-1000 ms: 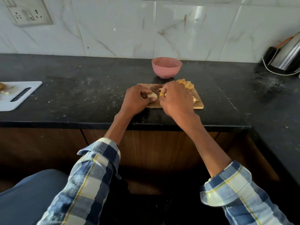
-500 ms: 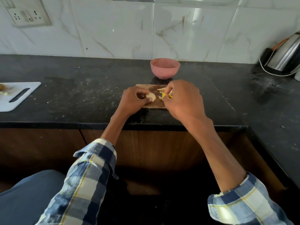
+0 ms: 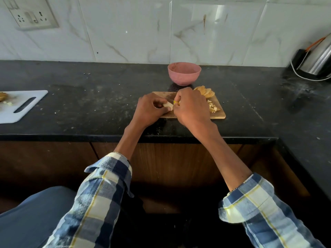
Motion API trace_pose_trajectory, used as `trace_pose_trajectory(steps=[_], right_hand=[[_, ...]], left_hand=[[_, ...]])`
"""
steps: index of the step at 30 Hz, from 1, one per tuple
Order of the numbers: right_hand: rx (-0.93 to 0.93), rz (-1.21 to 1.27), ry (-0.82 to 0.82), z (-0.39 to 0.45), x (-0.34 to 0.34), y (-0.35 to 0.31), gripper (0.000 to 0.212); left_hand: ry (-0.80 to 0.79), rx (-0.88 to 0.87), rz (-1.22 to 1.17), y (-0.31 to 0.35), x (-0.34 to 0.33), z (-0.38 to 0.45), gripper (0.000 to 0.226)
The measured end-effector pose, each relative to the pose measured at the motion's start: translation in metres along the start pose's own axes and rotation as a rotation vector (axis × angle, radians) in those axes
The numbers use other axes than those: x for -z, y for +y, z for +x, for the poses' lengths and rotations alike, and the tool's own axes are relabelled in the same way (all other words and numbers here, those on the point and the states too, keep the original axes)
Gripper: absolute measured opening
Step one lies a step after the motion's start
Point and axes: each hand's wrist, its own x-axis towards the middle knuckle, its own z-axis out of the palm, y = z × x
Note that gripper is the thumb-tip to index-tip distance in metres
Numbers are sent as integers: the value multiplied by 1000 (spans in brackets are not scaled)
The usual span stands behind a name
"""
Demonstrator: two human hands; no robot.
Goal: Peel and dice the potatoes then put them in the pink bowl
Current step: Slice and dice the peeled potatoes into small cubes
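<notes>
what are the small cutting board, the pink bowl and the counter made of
Small cutting board: looks like wood or bamboo, tan and matte with faint grain. Pink bowl: probably plastic or a fibre composite, matte with fine dark specks. Counter: seems polished black stone, likely granite, speckled with a dull sheen.

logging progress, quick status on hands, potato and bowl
Left hand holds potato piece on wooden board; right hand grips yellow-handled tool. Pink bowl behind board, unobstructed.
</notes>
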Motion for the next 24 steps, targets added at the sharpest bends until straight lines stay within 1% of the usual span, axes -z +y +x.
trace_pose_trajectory(steps=[7, 11, 13, 15, 18, 21, 24], right_hand=[[-32, -46, -107, -9, 31, 10, 25], [-44, -56, -134, -16, 44, 16, 30], [-48, -40, -133, -19, 45, 17, 29], [-46, -10, -102, -21, 45, 18, 23], [-24, 33, -8, -24, 40, 18, 14], [-16, 72, 76, -20, 29, 14, 12], [-10, 61, 94, -10, 13, 12, 15]], left_hand=[[8, -23, 28, -1, -2, 0, 29], [13, -17, 36, -2, -3, 1, 30], [8, -15, 33, -2, -3, 1, 29], [2, -11, 24, -3, -2, 1, 30], [1, -12, 14, -3, -1, 1, 31], [3, -16, 24, -3, -1, 0, 32], [4, -22, 22, -3, 0, 0, 32]])
